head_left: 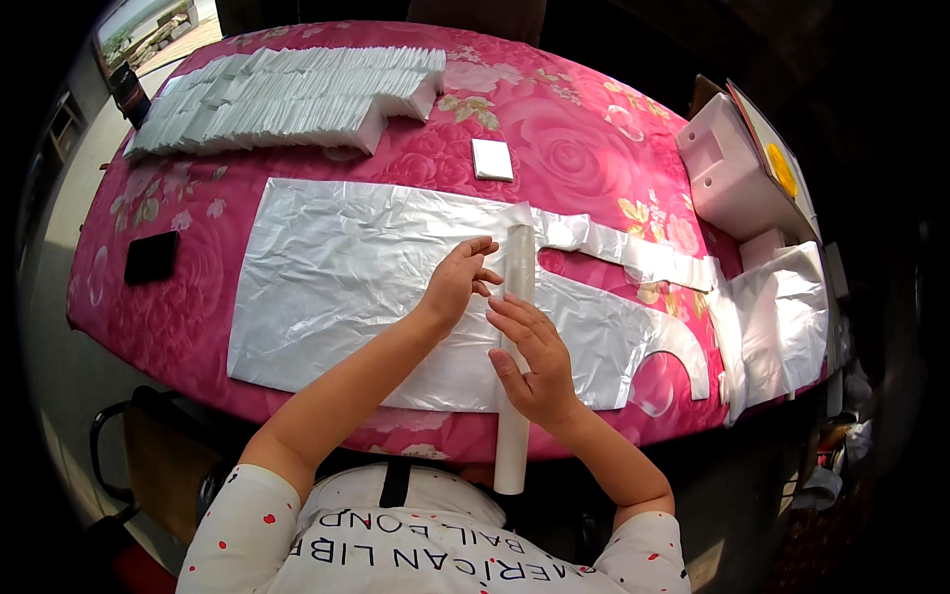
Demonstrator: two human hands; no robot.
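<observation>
A thin white plastic sheet (356, 287) lies spread flat in front of me, creased. Two strap-like strips with a rounded cut-out between them run from its right end. Across the sheet, pointing toward me, lies a pale round tube (512, 436) whose near end sticks out past the table edge. My left hand (460, 282) is just left of the tube, fingers loosely stretched and holding nothing. Over the tube's middle is my right hand (534, 361), fingers apart, not wrapped round it; whether it touches the tube I cannot tell.
Rows of folded white plastic packets (287, 99) stand at the far left, and one small white folded square (492, 159) lies alone. A black flat object (151, 257) is at left. At right are white plastic sheets (777, 317) and a foam box (732, 163). A pink floral cloth (584, 148) covers the table.
</observation>
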